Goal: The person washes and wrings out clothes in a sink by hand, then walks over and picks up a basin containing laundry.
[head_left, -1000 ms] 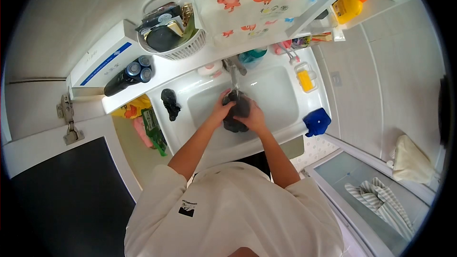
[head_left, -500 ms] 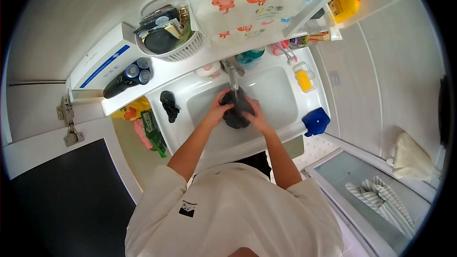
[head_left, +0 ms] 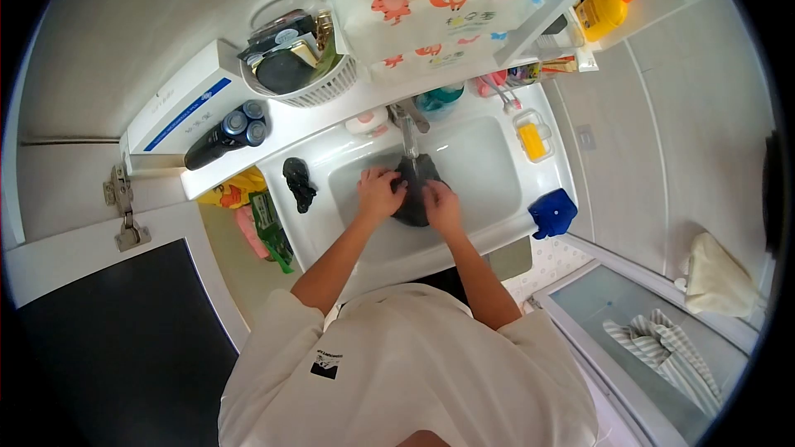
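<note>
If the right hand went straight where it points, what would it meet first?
The dark cloth, which the right hand seems to be touching; beyond it probably the tap, though depth is unclear.

No lettering you can make out.
Print too small or blurred to read marks the white box (head_left: 184, 99) at your ten o'clock, animal-patterned package (head_left: 431, 29) at twelve, shirt (head_left: 414, 364) at seven.

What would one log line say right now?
left hand: touching dark cloth; right hand: touching dark cloth; dark cloth: in basin, under tap; black bundle: left of basin; blue cloth: right of basin
</note>
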A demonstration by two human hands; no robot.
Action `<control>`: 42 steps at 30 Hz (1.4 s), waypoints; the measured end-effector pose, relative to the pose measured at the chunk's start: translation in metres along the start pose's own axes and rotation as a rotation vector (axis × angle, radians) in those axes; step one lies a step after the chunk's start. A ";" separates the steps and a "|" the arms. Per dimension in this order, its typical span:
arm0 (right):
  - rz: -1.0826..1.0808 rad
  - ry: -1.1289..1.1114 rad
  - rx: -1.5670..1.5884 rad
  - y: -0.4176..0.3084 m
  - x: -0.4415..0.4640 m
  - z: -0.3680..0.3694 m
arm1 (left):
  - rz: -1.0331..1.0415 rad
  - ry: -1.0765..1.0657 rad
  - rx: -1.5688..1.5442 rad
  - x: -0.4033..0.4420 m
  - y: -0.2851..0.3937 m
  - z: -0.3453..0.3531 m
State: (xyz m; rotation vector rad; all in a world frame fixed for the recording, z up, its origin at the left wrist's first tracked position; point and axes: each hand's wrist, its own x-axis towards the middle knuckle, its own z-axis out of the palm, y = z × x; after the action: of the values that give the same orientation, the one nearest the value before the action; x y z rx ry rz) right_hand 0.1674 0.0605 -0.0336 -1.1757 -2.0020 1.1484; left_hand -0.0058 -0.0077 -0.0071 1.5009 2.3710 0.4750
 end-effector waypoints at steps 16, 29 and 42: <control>0.357 0.065 0.608 0.047 -0.019 -0.016 | -0.721 -0.340 -1.105 -0.003 -0.022 0.027; 0.266 -0.227 -0.212 0.020 -0.015 0.009 | -1.057 -0.296 -2.008 -0.014 -0.027 0.033; 0.332 -0.150 0.140 0.033 0.011 -0.003 | -0.475 -0.084 -0.624 -0.002 -0.017 0.002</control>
State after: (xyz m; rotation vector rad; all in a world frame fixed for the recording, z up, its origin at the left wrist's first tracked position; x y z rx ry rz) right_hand 0.1779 0.0800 -0.0602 -1.4198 -1.8401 1.5555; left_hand -0.0179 -0.0161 -0.0158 0.6494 2.1211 0.8936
